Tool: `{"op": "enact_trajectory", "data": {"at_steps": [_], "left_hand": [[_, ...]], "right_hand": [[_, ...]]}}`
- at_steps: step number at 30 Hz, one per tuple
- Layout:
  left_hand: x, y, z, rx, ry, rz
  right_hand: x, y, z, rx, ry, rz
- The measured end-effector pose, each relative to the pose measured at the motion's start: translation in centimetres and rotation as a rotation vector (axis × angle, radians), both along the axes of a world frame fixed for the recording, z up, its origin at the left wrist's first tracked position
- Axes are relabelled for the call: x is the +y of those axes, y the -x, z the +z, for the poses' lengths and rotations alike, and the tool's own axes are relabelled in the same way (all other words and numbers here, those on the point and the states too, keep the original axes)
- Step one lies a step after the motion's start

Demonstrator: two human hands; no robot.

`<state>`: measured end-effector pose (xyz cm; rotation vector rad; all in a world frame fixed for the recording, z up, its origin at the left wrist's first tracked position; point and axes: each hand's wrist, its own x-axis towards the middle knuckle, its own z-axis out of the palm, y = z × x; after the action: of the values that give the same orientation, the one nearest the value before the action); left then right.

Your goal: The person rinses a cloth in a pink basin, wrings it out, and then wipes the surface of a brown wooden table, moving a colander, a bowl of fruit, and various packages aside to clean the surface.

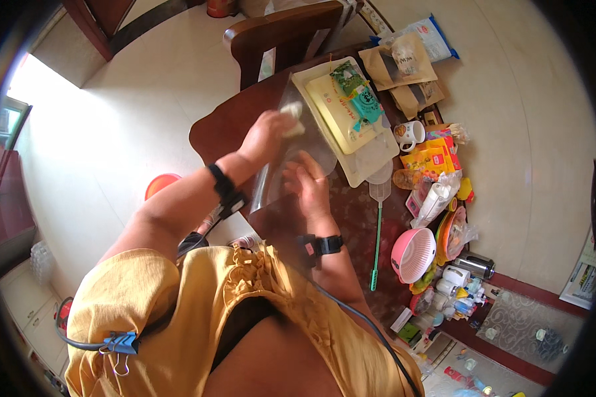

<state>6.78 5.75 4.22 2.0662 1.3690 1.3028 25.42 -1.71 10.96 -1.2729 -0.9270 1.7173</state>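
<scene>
My left hand is blurred and grips a pale crumpled cloth or tissue against a clear plastic sheet. This sheet is lifted and bent above a dark reddish-brown wooden table, with a shiny curl along its left side. My right hand lies palm up with fingers apart and slightly curled. It seems to be behind the sheet; whether it touches the plastic cannot be told. Beyond both hands, a cream tray bears a pale yellow box and a green and teal packet.
A green-handled fly swatter lies right of my hands. Along the wall stand a mug, brown paper pouches, a pink colander, a steel flask and several bottles. A wooden chair stands beyond the table; a red-rimmed basin is on the floor.
</scene>
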Motion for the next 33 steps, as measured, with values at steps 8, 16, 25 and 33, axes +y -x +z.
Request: {"op": "enact_trajectory", "data": {"at_steps": [8, 16, 25, 33], "left_hand": [[-11.2, -0.4, 4.6, 0.110, 0.007, -0.209], [5.1, -1.9, 0.7, 0.035, -0.051, 0.010], [-2.1, -3.5, 3.4, -0.077, 0.132, -0.195], [-13.7, 8.6, 2.2, -0.496, 0.595, -0.083]], "right_hand": [[0.5, -0.6, -1.2, 0.086, -0.041, 0.065], [0.0, -1.1, 0.4, 0.011, 0.053, 0.088], [-1.8, 1.3, -0.8, 0.081, -0.003, 0.054], [0.3, 2.8, -0.7, -0.262, -0.341, 0.246]]}}
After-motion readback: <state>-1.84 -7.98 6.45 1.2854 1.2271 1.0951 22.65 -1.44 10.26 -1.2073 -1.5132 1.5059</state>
